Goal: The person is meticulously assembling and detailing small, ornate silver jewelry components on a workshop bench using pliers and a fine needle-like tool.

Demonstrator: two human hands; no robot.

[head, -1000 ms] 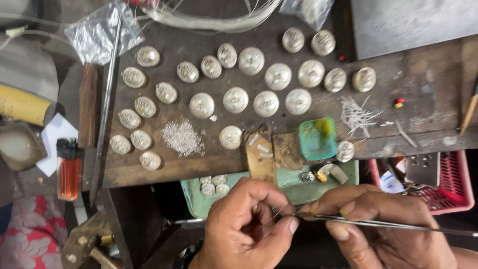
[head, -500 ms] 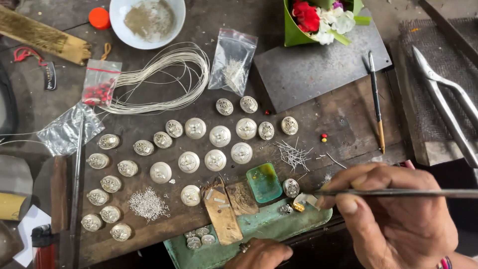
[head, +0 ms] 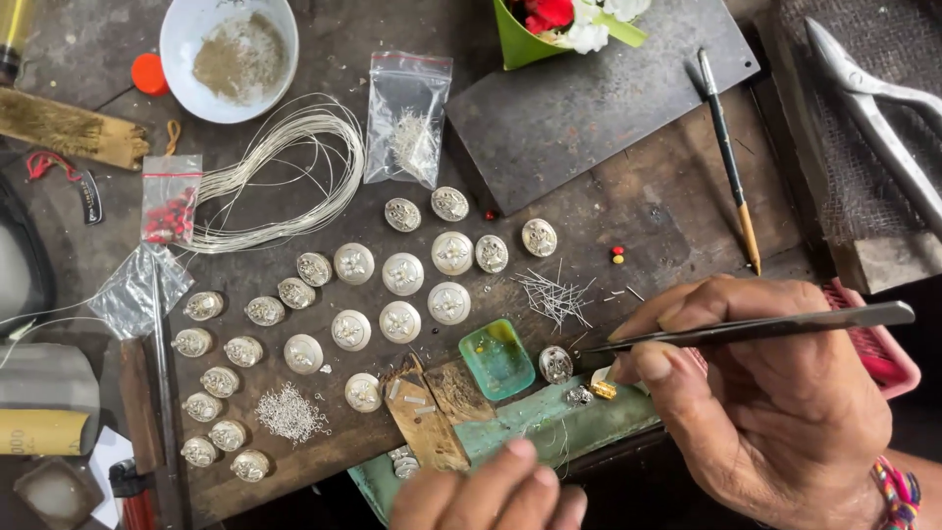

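The right hand (head: 775, 402) pinches long tweezers (head: 756, 329) lying nearly level, tips pointing left at a small gold piece (head: 602, 390) right of frame centre; the left hand (head: 491, 491), fingers together, rests lower centre.

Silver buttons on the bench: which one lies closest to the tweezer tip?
The button just right of the green dish, alone at the bench edge; the tweezers in the right hand point toward it. All the others lie farther left or above.
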